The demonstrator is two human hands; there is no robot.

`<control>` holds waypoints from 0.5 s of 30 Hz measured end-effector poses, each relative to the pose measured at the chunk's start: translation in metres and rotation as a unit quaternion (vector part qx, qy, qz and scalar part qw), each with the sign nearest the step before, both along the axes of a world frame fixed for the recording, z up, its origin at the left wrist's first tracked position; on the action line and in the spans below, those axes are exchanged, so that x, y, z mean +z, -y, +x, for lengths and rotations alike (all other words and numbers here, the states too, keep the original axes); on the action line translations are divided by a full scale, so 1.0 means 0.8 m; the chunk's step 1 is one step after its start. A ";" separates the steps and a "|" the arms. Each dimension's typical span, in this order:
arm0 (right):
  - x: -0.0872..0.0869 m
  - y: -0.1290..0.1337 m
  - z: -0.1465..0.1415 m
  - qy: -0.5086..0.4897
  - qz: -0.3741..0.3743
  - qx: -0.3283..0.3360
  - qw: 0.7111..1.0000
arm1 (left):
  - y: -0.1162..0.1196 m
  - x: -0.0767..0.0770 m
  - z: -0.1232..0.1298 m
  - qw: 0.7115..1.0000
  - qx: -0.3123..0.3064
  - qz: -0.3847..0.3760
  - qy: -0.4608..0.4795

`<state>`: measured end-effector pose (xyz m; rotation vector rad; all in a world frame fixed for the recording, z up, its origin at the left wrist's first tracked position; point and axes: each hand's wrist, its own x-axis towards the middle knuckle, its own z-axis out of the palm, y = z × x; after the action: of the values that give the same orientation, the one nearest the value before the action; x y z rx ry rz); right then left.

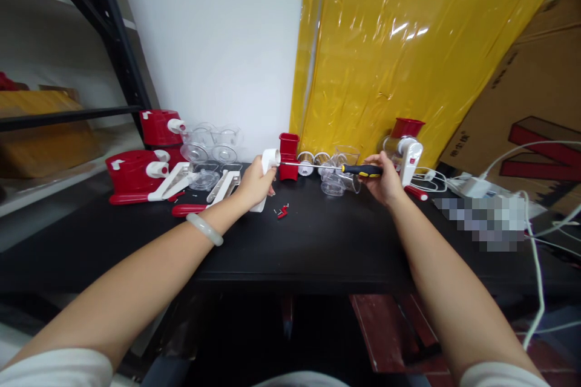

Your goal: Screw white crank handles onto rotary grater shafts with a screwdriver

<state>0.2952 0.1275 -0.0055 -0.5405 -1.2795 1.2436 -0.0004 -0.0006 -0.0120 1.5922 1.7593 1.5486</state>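
My left hand (pixel 254 186) is closed around a white plastic part (pixel 271 158) with a round collar at its upper end. Its lower end shows beneath my fingers; the middle is hidden. A screwdriver (pixel 361 170) with a black and yellow handle is gripped in my right hand (pixel 385 181). Its long shaft points left, and the tip meets the side of the white collar or lies right beside it. On the black table (pixel 318 248), below and between my hands, lie a small red piece (pixel 282 212) and a few tiny screws.
Red housings (pixel 131 172), clear plastic cups (pixel 213 139) and white crank arms (pixel 224 184) stand at left. A red chute (pixel 288 157), drum graters (pixel 305 163) and clear parts (pixel 333 181) sit at the back. An assembled grater (pixel 408 151) and white cables (pixel 535 266) are at right.
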 end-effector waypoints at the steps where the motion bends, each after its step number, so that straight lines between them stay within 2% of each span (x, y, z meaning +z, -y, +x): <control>1: 0.000 0.000 0.000 0.009 -0.005 -0.004 1.000 | 0.000 0.000 0.000 1.000 0.000 0.001 0.002; 4: -0.003 -0.003 0.003 0.054 -0.006 -0.031 0.998 | -0.001 -0.001 -0.001 1.000 -0.001 -0.002 -0.002; 8: -0.008 -0.009 0.004 0.109 0.040 -0.074 0.990 | -0.002 -0.002 -0.002 1.000 0.001 -0.004 -0.006; 15: -0.007 -0.008 -0.002 0.027 0.060 -0.030 0.997 | 0.001 0.000 0.000 1.000 0.000 0.002 -0.005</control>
<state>0.2935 0.1339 -0.0113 -0.5254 -1.3643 1.1002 -0.0001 -0.0012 -0.0118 1.6037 1.7621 1.5485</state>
